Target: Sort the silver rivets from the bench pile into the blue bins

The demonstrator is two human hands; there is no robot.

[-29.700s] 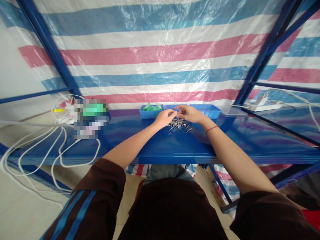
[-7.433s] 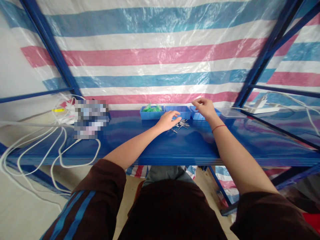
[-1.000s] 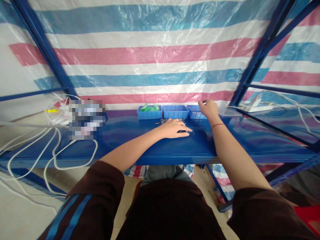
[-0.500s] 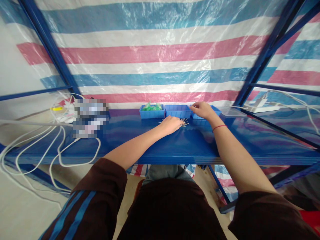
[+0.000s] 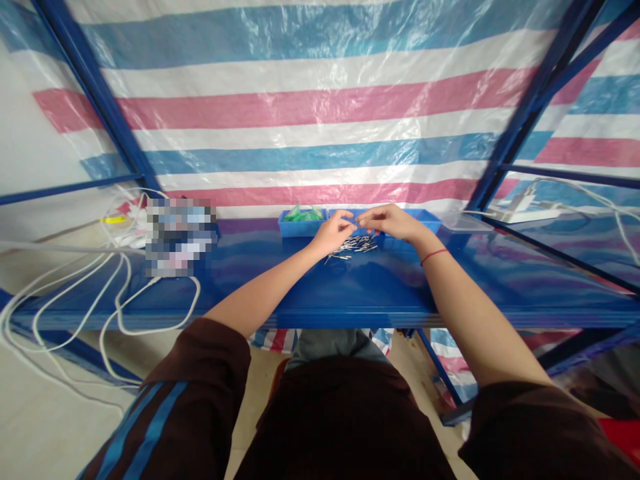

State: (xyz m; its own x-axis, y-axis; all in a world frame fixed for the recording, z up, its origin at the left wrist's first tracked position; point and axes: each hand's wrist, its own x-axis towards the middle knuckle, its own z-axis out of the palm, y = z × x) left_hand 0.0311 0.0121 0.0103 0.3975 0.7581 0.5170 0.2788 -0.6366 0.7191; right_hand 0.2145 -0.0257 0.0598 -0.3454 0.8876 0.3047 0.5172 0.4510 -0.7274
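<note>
My left hand [image 5: 336, 232] hovers just above a loose pile of thin metal blind rivets [image 5: 359, 244], thumb and fingers drawn together. My right hand [image 5: 391, 221], with a red string at the wrist, faces it from the right, its fingertips pinched close to the left ones. Anything between the fingertips is too small to make out. Behind the hands stands a row of blue bins: the left bin [image 5: 303, 229] contains green plastic pieces [image 5: 303, 214]. The middle bin [image 5: 334, 213] and the right bin [image 5: 425, 220] are partly hidden by my hands.
The blue bench [image 5: 255, 267] backs onto a striped plastic sheet [image 5: 310, 113]. A clear lid [image 5: 467, 223] and a white power strip [image 5: 533, 212] lie to the right. White cables [image 5: 125, 300] and a pixelated patch [image 5: 180, 237] are at the left.
My left hand has risen off the rivets, uncovering more of the pile. My right hand has moved left from the right bin to meet it. The pile is smaller than in the oldest frame.
</note>
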